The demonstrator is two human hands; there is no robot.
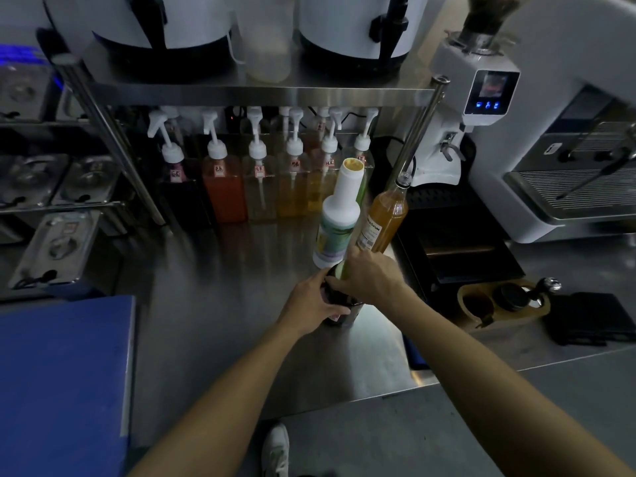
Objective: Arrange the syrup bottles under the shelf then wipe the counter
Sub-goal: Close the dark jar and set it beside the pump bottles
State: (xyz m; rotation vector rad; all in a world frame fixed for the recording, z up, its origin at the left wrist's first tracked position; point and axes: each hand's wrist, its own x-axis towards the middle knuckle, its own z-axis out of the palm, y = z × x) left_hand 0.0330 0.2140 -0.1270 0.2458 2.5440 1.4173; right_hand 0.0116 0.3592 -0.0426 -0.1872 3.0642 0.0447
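Observation:
A dark bottle (pixel 339 306) stands on the steel counter (pixel 220 304) in front of the shelf. My left hand (pixel 309 301) wraps its side and my right hand (pixel 370 278) covers its top. Just behind stand a white bottle with a yellow cap (pixel 339 218) and an amber glass syrup bottle (pixel 385 218) with a metal pourer. Under the steel shelf (pixel 261 94) a row of several pump bottles (pixel 258 180) holds dark, red, clear and yellow syrups.
Two white-and-black dispensers (pixel 354 25) sit on the shelf. A grinder (pixel 478 98) and an espresso machine (pixel 564 173) stand at the right, with a knock box (pixel 457 249) and a wooden tamper stand (pixel 499 301). A blue board (pixel 65 383) lies at the left, beside lidded metal pans (pixel 55 249).

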